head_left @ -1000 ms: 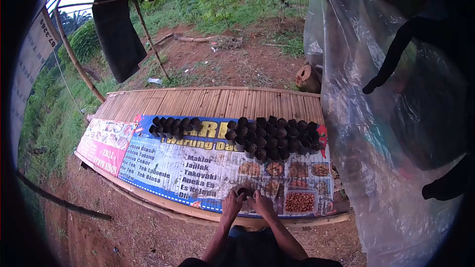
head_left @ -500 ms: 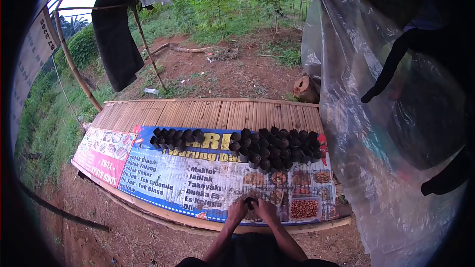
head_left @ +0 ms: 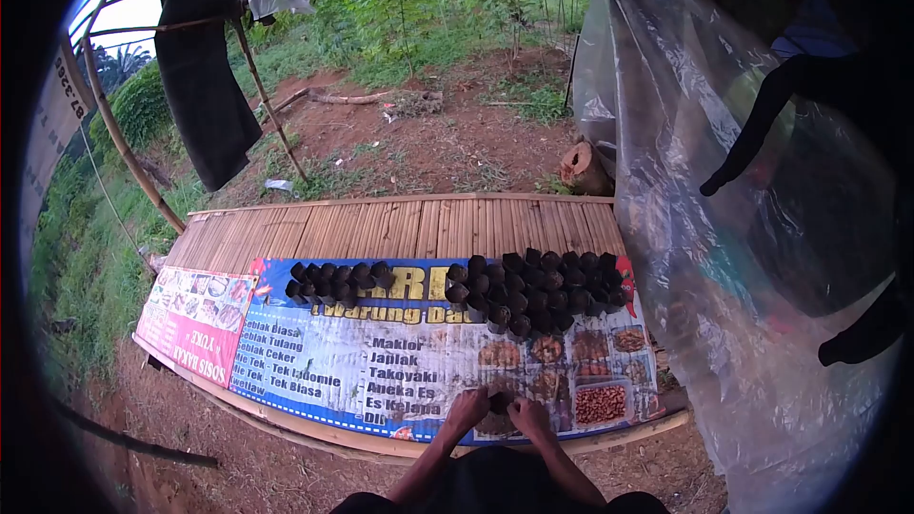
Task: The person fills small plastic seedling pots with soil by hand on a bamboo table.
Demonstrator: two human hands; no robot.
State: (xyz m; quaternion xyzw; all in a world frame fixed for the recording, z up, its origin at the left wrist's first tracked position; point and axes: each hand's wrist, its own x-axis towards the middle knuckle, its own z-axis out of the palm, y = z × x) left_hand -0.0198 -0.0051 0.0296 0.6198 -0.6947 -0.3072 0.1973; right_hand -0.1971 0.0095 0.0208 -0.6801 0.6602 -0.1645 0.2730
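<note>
At the front edge of the bamboo table, my left hand (head_left: 468, 407) and my right hand (head_left: 529, 416) are closed on either side of a small black planting bag (head_left: 498, 403). Its top faces up between my fingers, which partly cover it. Beyond my hands, a large cluster of black planting bags (head_left: 538, 290) stands upright on the printed banner (head_left: 314, 409). Farther left is a smaller group of the same bags (head_left: 338, 281).
Bare bamboo slats (head_left: 381, 227) run along the table's far side. Clear plastic sheeting (head_left: 666, 257) hangs at the right. A cut log (head_left: 583, 169) lies behind the table, and a dark cloth (head_left: 205, 86) hangs at the left.
My hands have moved slightly apart, and the planting bag's top now shows more openly between them. The whole view has shifted a little; the standing bags stay in place.
</note>
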